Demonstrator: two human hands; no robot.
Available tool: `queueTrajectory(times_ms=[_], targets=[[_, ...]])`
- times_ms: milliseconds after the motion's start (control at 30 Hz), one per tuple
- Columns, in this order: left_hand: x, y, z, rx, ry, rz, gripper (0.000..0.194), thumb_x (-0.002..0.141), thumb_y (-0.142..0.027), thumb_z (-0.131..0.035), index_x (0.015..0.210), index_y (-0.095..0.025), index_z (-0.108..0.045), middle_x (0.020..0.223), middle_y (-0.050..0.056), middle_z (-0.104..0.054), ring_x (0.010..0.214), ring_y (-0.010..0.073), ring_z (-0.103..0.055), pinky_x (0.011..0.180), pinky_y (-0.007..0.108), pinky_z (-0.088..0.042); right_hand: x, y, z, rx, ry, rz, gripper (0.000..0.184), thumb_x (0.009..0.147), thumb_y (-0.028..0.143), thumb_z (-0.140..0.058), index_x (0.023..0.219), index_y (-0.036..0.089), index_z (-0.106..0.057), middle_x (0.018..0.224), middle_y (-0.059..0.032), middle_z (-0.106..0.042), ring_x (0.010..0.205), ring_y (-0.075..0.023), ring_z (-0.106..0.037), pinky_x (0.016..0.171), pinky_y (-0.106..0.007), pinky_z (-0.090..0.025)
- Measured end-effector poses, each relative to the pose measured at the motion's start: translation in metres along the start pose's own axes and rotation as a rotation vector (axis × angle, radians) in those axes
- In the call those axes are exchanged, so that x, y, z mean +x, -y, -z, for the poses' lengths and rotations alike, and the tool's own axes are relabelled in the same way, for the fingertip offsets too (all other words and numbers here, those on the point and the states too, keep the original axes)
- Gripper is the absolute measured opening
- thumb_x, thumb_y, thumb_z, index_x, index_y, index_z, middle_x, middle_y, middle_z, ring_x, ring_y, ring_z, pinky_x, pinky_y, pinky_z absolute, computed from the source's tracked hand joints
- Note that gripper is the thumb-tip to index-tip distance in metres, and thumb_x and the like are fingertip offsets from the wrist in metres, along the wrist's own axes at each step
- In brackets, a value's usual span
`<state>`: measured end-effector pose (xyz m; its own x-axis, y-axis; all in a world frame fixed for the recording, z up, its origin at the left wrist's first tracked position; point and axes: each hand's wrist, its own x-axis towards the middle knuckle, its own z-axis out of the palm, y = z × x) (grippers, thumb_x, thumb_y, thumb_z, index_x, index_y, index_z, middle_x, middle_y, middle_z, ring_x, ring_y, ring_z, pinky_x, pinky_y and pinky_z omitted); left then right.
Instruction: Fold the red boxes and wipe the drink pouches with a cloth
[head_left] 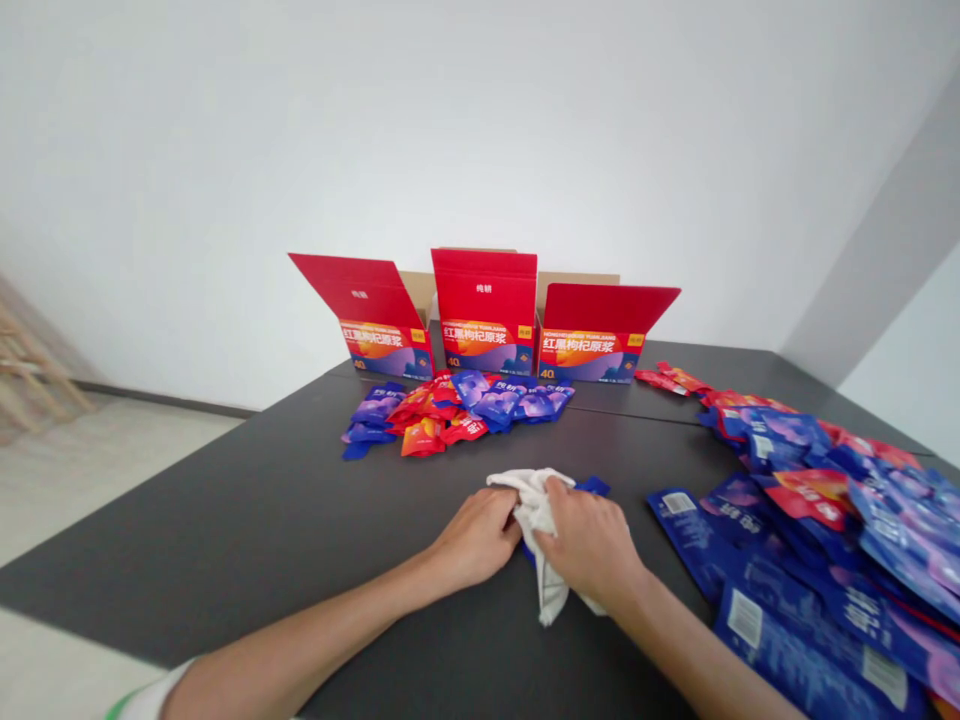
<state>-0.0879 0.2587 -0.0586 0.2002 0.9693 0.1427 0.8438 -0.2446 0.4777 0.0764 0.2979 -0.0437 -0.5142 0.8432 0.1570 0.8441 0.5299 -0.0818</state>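
My right hand [592, 535] is closed on a bunched white cloth [553, 590], pressing it over a blue pouch [596, 486]. Most of that pouch is covered by the cloth and my hands; one corner sticks out behind my right hand. My left hand [480, 535] is closed too, with its fingertips at the pouch's near left edge and against the cloth. Its grip is partly hidden. Beyond my hands lies a small pile of red pouches [424, 437] and blue pouches [501, 402].
Three red cartons, the left one [382, 350], the middle one [487, 345] and the right one [589, 355], stand with raised flaps along the back. A large heap of blue and red pouches [795, 590] covers the right side of the dark table [262, 510]. A white wall [375, 130] rises behind.
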Motion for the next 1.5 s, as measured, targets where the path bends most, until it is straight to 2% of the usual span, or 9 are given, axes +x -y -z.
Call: queueTrajectory(times_ms=[133, 267, 433, 600, 767, 900, 1067, 1233, 1500], targets=[[-0.001, 0.0, 0.0, 0.013, 0.013, 0.008, 0.01, 0.082, -0.021, -0.045, 0.077, -0.019, -0.054, 0.074, 0.001, -0.061, 0.072, 0.0155, -0.056, 0.06, 0.022, -0.035, 0.002, -0.004, 0.001, -0.087, 0.034, -0.21, 0.024, 0.081, 0.034, -0.046, 0.098, 0.018, -0.048, 0.086, -0.0097, -0.065, 0.08, -0.0259, -0.063, 0.066, -0.031, -0.042], [-0.001, 0.001, -0.001, 0.048, -0.009, -0.01, 0.008, 0.078, -0.014, -0.045, 0.076, -0.018, -0.052, 0.081, 0.003, -0.062, 0.078, 0.0164, -0.057, 0.066, 0.023, -0.037, -0.002, -0.001, 0.002, 0.003, 0.044, 0.041, 0.026, 0.078, 0.035, -0.049, 0.1, 0.021, -0.048, 0.09, -0.007, -0.065, 0.082, -0.0229, -0.063, 0.067, -0.029, -0.041], [-0.002, -0.001, 0.001, 0.043, 0.003, -0.008, 0.011, 0.084, -0.021, -0.043, 0.076, -0.02, -0.052, 0.077, 0.001, -0.061, 0.074, 0.016, -0.057, 0.061, 0.023, -0.036, 0.0, -0.005, 0.004, -0.091, 0.082, -0.215, 0.027, 0.08, 0.036, -0.045, 0.1, 0.018, -0.05, 0.087, -0.0109, -0.065, 0.081, -0.0258, -0.063, 0.067, -0.032, -0.042], [-0.002, 0.0, 0.0, 0.079, -0.002, 0.01, 0.009, 0.079, -0.014, -0.045, 0.079, -0.019, -0.052, 0.084, 0.003, -0.062, 0.079, 0.0173, -0.057, 0.067, 0.025, -0.037, -0.004, -0.001, 0.005, 0.004, 0.095, 0.021, 0.029, 0.077, 0.037, -0.051, 0.102, 0.021, -0.049, 0.09, -0.0078, -0.065, 0.084, -0.024, -0.063, 0.07, -0.03, -0.042], [-0.002, -0.001, 0.0, 0.045, 0.013, 0.007, 0.012, 0.085, -0.023, -0.042, 0.078, -0.02, -0.051, 0.078, 0.001, -0.06, 0.075, 0.0159, -0.056, 0.063, 0.023, -0.036, -0.003, -0.005, 0.007, -0.079, 0.106, -0.239, 0.028, 0.081, 0.037, -0.046, 0.102, 0.018, -0.049, 0.09, -0.0109, -0.065, 0.085, -0.0242, -0.062, 0.071, -0.03, -0.041], [-0.002, 0.002, 0.0, 0.068, 0.018, 0.026, 0.009, 0.079, -0.014, -0.044, 0.079, -0.019, -0.052, 0.083, 0.003, -0.061, 0.078, 0.0171, -0.056, 0.066, 0.024, -0.036, -0.01, 0.003, 0.007, -0.01, 0.094, 0.008, 0.029, 0.076, 0.035, -0.052, 0.101, 0.02, -0.05, 0.09, -0.0075, -0.065, 0.085, -0.0231, -0.062, 0.07, -0.028, -0.041], [-0.001, 0.002, 0.001, 0.064, 0.008, 0.003, 0.011, 0.085, -0.023, -0.042, 0.078, -0.02, -0.05, 0.078, 0.001, -0.06, 0.075, 0.0162, -0.055, 0.063, 0.024, -0.035, -0.005, -0.003, 0.007, -0.084, 0.096, -0.219, 0.027, 0.081, 0.035, -0.047, 0.101, 0.017, -0.05, 0.09, -0.0103, -0.065, 0.084, -0.0248, -0.063, 0.069, -0.03, -0.043], [-0.002, 0.002, 0.0, 0.078, 0.014, 0.023, 0.008, 0.082, -0.017, -0.044, 0.08, -0.019, -0.051, 0.083, 0.003, -0.06, 0.079, 0.0168, -0.056, 0.067, 0.024, -0.037, -0.009, 0.0, 0.005, -0.043, 0.076, 0.014, 0.027, 0.076, 0.034, -0.053, 0.098, 0.02, -0.049, 0.088, -0.0075, -0.065, 0.083, -0.0242, -0.063, 0.069, -0.03, -0.043], [-0.002, 0.0, 0.002, 0.118, 0.013, 0.029, 0.008, 0.084, -0.019, -0.043, 0.08, -0.019, -0.05, 0.083, 0.003, -0.061, 0.08, 0.0174, -0.057, 0.066, 0.025, -0.038, -0.012, 0.003, 0.007, -0.066, 0.087, -0.051, 0.027, 0.078, 0.033, -0.053, 0.1, 0.018, -0.049, 0.087, -0.0099, -0.064, 0.084, -0.024, -0.063, 0.07, -0.03, -0.042]])
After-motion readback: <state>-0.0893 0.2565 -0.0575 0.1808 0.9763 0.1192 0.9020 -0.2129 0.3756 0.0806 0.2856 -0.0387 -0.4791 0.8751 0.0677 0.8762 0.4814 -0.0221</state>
